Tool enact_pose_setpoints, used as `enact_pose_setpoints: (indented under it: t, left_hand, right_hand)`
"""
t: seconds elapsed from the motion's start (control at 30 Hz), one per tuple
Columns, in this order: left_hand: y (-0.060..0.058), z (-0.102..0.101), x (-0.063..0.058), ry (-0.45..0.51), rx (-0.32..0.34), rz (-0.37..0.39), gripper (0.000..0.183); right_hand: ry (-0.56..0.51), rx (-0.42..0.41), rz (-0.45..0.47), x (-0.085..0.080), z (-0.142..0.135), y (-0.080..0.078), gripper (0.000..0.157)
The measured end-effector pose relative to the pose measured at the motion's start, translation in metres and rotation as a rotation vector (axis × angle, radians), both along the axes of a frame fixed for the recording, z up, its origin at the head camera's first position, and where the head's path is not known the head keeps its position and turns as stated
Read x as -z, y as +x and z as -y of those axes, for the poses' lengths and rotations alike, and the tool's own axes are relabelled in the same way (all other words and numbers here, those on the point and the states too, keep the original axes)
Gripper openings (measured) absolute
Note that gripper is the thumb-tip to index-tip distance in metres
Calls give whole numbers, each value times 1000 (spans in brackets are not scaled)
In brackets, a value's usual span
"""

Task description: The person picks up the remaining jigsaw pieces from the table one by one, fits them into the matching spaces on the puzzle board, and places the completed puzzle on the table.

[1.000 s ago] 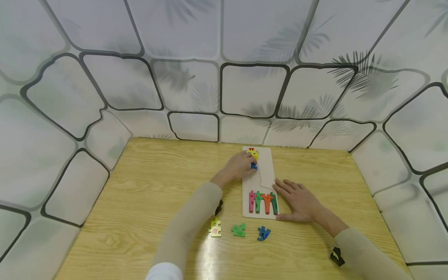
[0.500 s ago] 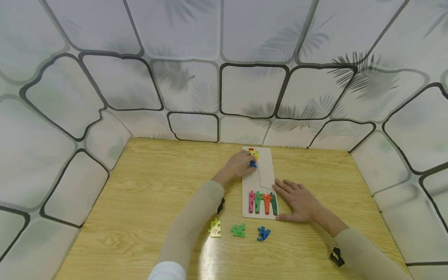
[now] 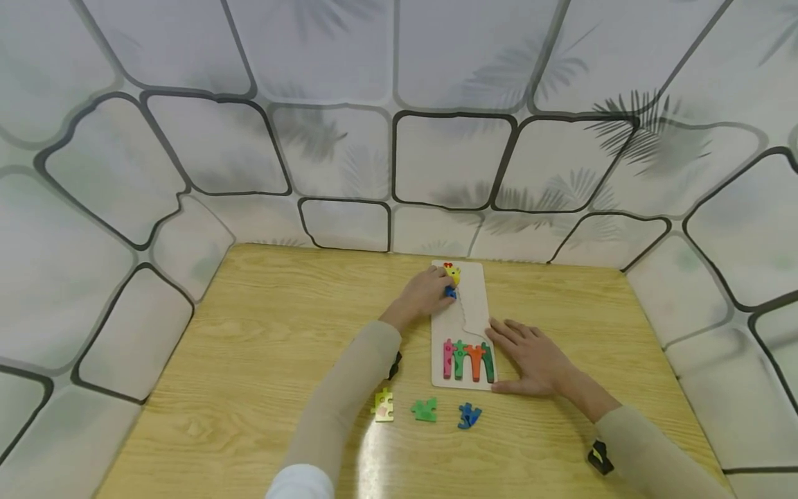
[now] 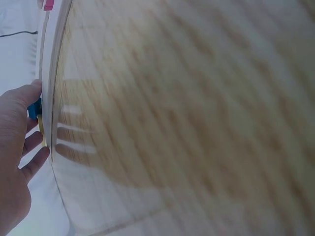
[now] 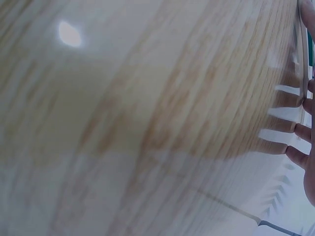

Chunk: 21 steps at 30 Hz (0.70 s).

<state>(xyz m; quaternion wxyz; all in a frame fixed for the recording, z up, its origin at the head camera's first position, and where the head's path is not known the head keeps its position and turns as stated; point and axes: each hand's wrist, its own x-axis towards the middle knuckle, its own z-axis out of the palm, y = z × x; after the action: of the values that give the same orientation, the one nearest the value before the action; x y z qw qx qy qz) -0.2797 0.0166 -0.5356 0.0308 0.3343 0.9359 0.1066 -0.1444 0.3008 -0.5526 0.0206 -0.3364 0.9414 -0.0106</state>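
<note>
Near the top of the pale puzzle board (image 3: 444,322), my left hand (image 3: 425,294) pinches a blue puzzle piece (image 3: 450,292) just below the yellow animal-head piece (image 3: 454,274). In the left wrist view the thumb and fingers close on that blue piece (image 4: 33,109) at the board's face. My right hand (image 3: 530,357) lies with fingers spread along the board's lower right edge, thumb at the corner. Pink (image 3: 447,359), light green (image 3: 459,360), orange (image 3: 476,363) and dark green (image 3: 488,363) leg pieces stand in a row at the board's bottom.
Three loose pieces lie on the wooden table (image 3: 249,333) in front of the board: yellow (image 3: 384,406), green (image 3: 425,410) and blue (image 3: 469,416). A stone-patterned backdrop (image 3: 346,152) rises behind and at both sides of the table.
My left hand has shifted very slightly, moving the blue piece a little up and left toward the yellow head. The right hand has stayed still.
</note>
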Motion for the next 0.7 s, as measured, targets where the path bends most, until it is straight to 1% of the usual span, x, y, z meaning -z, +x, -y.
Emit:
enact_pose_setpoints:
  t: [0.17,0.37,0.47,0.7]
  left_hand:
    - [-1,1,2,3,-11,-1,38]
    - [-1,1,2,10,-6,-1,39]
    - [-2,1,2,-1,-1,-5,39]
    - [-3,0,2,-58,2,-27,40]
  right_hand:
    - [-5,-3,-7,1,0,0,111]
    - [-30,-15,-29,2,0,0,110]
    - [-32,-15,-31,2,0,1,110]
    - [-1,5,3,1,0,0,111]
